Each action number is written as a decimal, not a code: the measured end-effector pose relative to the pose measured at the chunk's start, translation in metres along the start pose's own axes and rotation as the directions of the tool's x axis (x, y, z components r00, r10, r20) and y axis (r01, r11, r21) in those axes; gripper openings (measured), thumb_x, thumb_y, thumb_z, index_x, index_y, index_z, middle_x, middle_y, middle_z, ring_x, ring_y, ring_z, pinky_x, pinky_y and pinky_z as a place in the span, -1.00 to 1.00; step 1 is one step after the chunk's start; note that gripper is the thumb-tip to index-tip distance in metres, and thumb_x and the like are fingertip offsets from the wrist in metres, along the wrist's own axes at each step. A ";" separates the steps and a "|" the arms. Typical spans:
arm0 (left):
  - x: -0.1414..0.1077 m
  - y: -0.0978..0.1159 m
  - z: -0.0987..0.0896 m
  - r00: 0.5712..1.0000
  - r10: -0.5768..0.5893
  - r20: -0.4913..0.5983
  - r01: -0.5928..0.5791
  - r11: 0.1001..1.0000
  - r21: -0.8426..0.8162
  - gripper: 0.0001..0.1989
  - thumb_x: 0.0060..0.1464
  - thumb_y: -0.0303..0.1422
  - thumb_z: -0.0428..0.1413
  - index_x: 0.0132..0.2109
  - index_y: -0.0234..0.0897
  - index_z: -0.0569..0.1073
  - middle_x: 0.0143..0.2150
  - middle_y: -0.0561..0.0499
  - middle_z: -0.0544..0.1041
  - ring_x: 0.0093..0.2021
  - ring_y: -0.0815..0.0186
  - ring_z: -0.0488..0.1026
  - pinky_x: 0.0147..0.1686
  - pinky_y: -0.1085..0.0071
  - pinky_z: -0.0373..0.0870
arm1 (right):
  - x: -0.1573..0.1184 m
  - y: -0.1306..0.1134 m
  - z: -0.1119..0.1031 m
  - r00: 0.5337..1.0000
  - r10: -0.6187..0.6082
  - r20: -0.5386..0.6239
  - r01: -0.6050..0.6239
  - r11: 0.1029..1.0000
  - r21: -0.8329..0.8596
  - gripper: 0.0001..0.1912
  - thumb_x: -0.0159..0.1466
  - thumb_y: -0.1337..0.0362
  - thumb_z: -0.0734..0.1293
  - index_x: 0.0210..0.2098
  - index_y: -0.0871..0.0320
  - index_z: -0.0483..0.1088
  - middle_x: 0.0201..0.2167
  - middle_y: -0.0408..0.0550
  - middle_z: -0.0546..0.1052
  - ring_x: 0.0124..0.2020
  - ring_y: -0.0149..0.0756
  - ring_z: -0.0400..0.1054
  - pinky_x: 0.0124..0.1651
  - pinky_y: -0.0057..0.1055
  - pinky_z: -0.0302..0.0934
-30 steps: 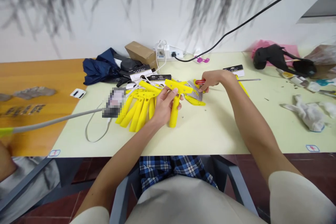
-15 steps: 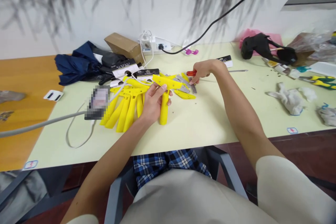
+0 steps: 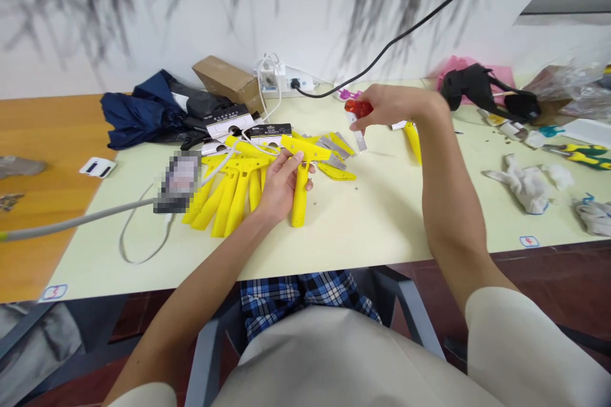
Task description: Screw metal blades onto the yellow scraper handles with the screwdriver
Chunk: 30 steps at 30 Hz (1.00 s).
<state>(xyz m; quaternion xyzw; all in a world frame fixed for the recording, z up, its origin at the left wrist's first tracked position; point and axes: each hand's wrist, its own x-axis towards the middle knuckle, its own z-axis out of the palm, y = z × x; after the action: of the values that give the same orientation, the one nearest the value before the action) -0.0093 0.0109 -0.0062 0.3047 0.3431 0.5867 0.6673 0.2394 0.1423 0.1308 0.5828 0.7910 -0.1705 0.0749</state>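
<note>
My left hand (image 3: 284, 187) is shut around the handle of a yellow plastic scraper (image 3: 300, 194), which rests on the table with its crossbar pointing away from me. Several more yellow scrapers (image 3: 224, 197) lie fanned out just left of that hand. Above the table, my right hand (image 3: 389, 108) grips a red-handled screwdriver (image 3: 358, 108), and a small steel blade (image 3: 358, 138) shows below my fingertips. Loose steel blades (image 3: 335, 149) lie among the yellow pieces between my hands. Another yellow piece (image 3: 413, 143) lies partly behind my right forearm.
A pale green table (image 3: 363, 229) holds a blurred rectangle, a grey cable, black-and-white cards, a navy cloth bundle, a cardboard box and a power strip at the back. Crumpled white gloves and yellow-green handled tools lie right. An orange surface adjoins left.
My right hand has risen and moved back and slightly right, carrying the red handle, with a steel blade now showing below it. My left hand stays in place.
</note>
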 end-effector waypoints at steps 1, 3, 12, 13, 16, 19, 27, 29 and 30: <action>0.000 0.000 0.000 1.000 -0.003 0.002 0.003 1.000 0.001 -0.60 0.16 -0.17 0.51 -0.17 -0.18 0.44 -0.24 0.04 0.55 -0.22 0.28 0.63 -0.50 0.50 0.43 | -0.012 -0.006 -0.007 0.998 -0.041 -0.037 0.044 0.997 0.058 -0.73 0.46 0.10 0.51 -0.24 0.14 0.49 -0.40 -0.12 0.43 -0.40 -0.34 0.27 -0.28 -0.24 0.09; 0.000 0.000 -0.001 1.000 -0.008 0.009 0.008 1.000 -0.003 -0.61 0.17 -0.18 0.50 -0.16 -0.18 0.45 -0.24 0.05 0.54 -0.23 0.30 0.63 -0.50 0.50 0.43 | -0.034 -0.019 -0.017 0.990 -0.087 -0.109 0.101 0.987 0.128 -0.69 0.45 0.06 0.53 -0.25 0.12 0.45 -0.43 -0.16 0.39 -0.42 -0.35 0.22 -0.30 -0.25 0.09; -0.001 0.005 0.000 0.995 -0.055 0.078 0.058 0.998 -0.035 -0.61 0.13 -0.18 0.52 -0.10 -0.20 0.51 -0.20 0.03 0.57 -0.31 0.35 0.56 -0.53 0.50 0.42 | -0.043 -0.064 -0.001 0.900 -0.393 -0.191 0.429 0.877 0.217 -0.82 0.41 0.18 0.50 -0.25 0.11 0.50 -0.47 -0.22 0.32 -0.40 -0.34 0.16 -0.31 -0.27 0.02; -0.002 0.005 0.000 0.994 -0.061 0.089 0.064 0.997 -0.034 -0.61 0.13 -0.18 0.53 -0.09 -0.20 0.52 -0.20 0.03 0.57 -0.31 0.35 0.55 -0.53 0.50 0.42 | -0.041 -0.066 0.001 0.891 -0.408 -0.199 0.445 0.870 0.213 -0.82 0.40 0.19 0.49 -0.26 0.11 0.48 -0.47 -0.22 0.31 -0.40 -0.33 0.16 -0.31 -0.27 0.01; -0.004 0.007 0.000 0.991 -0.073 0.113 0.078 0.996 -0.041 -0.61 0.14 -0.17 0.53 -0.10 -0.19 0.53 -0.19 0.03 0.56 -0.31 0.35 0.54 -0.53 0.51 0.42 | -0.039 -0.069 0.003 0.877 -0.432 -0.210 0.469 0.865 0.178 -0.74 0.39 0.20 0.48 -0.35 0.10 0.38 -0.48 -0.21 0.27 -0.39 -0.31 0.16 -0.30 -0.26 0.01; -0.005 0.007 0.000 0.990 -0.080 0.113 0.086 0.995 -0.050 -0.61 0.13 -0.17 0.54 -0.10 -0.19 0.54 -0.16 0.02 0.57 -0.31 0.36 0.52 -0.54 0.52 0.42 | -0.041 -0.071 0.003 0.874 -0.442 -0.203 0.474 0.867 0.154 -0.63 0.40 0.15 0.48 -0.40 0.09 0.27 -0.47 -0.19 0.24 -0.37 -0.29 0.13 -0.27 -0.26 0.04; -0.005 0.008 0.001 0.989 -0.082 0.122 0.093 0.992 -0.085 -0.60 0.10 -0.17 0.56 -0.13 -0.19 0.54 -0.17 0.04 0.58 -0.32 0.37 0.53 -0.56 0.52 0.42 | -0.044 -0.073 0.003 0.847 -0.496 -0.193 0.526 0.836 0.156 -0.53 0.43 0.13 0.46 -0.41 0.07 0.11 -0.48 -0.21 0.17 -0.39 -0.31 0.03 -0.28 -0.27 0.00; -0.005 0.008 0.000 0.991 -0.079 0.110 0.089 0.992 -0.088 -0.59 0.10 -0.17 0.56 -0.12 -0.18 0.54 -0.16 0.02 0.59 -0.31 0.36 0.53 -0.55 0.52 0.41 | -0.045 -0.073 0.002 0.848 -0.491 -0.201 0.523 0.836 0.164 -0.51 0.43 0.16 0.46 -0.42 0.07 0.08 -0.49 -0.22 0.16 -0.40 -0.32 0.03 -0.28 -0.27 0.00; -0.004 0.008 0.000 0.992 -0.078 0.102 0.087 0.992 -0.090 -0.60 0.10 -0.17 0.56 -0.11 -0.18 0.54 -0.16 0.02 0.59 -0.31 0.36 0.53 -0.55 0.52 0.41 | -0.046 -0.073 0.001 0.851 -0.486 -0.200 0.517 0.840 0.161 -0.51 0.43 0.17 0.46 -0.42 0.07 0.08 -0.49 -0.22 0.16 -0.40 -0.33 0.03 -0.27 -0.27 0.00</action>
<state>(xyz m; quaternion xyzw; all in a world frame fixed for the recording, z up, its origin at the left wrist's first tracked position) -0.0143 0.0075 0.0008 0.2868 0.2943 0.5584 0.7206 0.1845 0.0813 0.1575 0.3708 0.8970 -0.2216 -0.0942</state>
